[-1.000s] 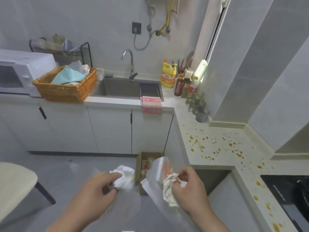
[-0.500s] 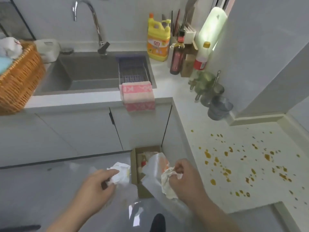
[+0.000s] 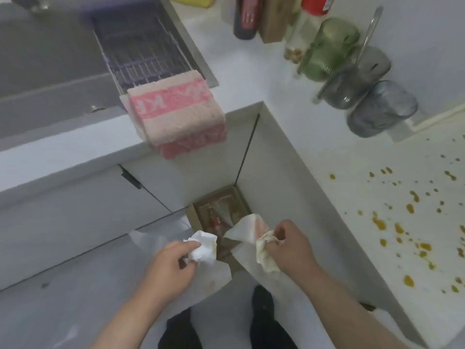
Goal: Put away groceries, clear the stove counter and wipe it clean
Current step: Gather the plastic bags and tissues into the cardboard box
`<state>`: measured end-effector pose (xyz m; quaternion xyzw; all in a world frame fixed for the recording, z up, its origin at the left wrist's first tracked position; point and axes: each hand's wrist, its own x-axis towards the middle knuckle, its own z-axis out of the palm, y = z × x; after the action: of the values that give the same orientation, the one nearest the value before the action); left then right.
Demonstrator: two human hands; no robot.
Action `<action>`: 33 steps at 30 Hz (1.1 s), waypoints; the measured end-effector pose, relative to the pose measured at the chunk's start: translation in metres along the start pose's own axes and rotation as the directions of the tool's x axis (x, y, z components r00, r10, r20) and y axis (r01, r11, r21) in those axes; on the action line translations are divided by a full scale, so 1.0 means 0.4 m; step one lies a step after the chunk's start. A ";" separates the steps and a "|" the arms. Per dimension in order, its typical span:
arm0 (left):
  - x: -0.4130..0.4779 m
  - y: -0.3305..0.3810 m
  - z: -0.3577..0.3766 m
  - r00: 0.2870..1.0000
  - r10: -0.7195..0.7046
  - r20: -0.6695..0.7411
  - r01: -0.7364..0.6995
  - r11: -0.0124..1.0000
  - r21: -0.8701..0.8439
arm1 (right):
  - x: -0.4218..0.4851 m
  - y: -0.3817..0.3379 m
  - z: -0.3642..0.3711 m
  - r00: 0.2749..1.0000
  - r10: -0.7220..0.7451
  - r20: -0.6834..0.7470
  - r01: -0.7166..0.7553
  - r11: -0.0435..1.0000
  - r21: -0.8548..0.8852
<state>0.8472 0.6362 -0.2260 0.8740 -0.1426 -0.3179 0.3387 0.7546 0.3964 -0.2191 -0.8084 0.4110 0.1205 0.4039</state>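
Your left grip (image 3: 173, 263) is pinching a crumpled white tissue (image 3: 203, 249), fingers curling round it. Your right grip (image 3: 289, 245) is clutching a stained tissue (image 3: 265, 251) together with the edge of a clear plastic bag (image 3: 244, 231). Both are hovering over the open cardboard box (image 3: 221, 210) on the floor in the cabinet corner. To your right, the surface (image 3: 339, 152) is showing orange splashes (image 3: 378, 224), and a pink towel (image 3: 176, 119) is hanging over its edge
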 end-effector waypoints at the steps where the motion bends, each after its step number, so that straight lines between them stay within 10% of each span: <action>1: 0.035 -0.039 0.010 0.999 0.002 0.032 -0.003 1.000 0.021 | 0.025 0.014 0.029 0.999 0.043 -0.009 -0.043 0.999 0.004; 13: 0.473 -0.424 0.349 0.974 0.107 0.201 -0.146 0.972 0.186 | 0.405 0.348 0.443 0.961 0.267 -0.078 -0.261 0.962 0.079; 21: 0.714 -0.611 0.642 0.975 0.194 0.112 -0.216 0.949 0.232 | 0.654 0.560 0.670 0.984 0.159 -0.082 -0.161 0.987 -0.017; 33: 0.932 -0.735 0.799 0.931 0.087 0.354 -0.213 0.918 0.335 | 0.886 0.653 0.871 0.998 0.009 -0.060 -0.007 1.000 0.021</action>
<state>0.9310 0.5174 -0.7796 0.8418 -0.3222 -0.4009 0.1640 0.8278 0.3697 -0.7754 -0.8057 0.4275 0.0933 0.3993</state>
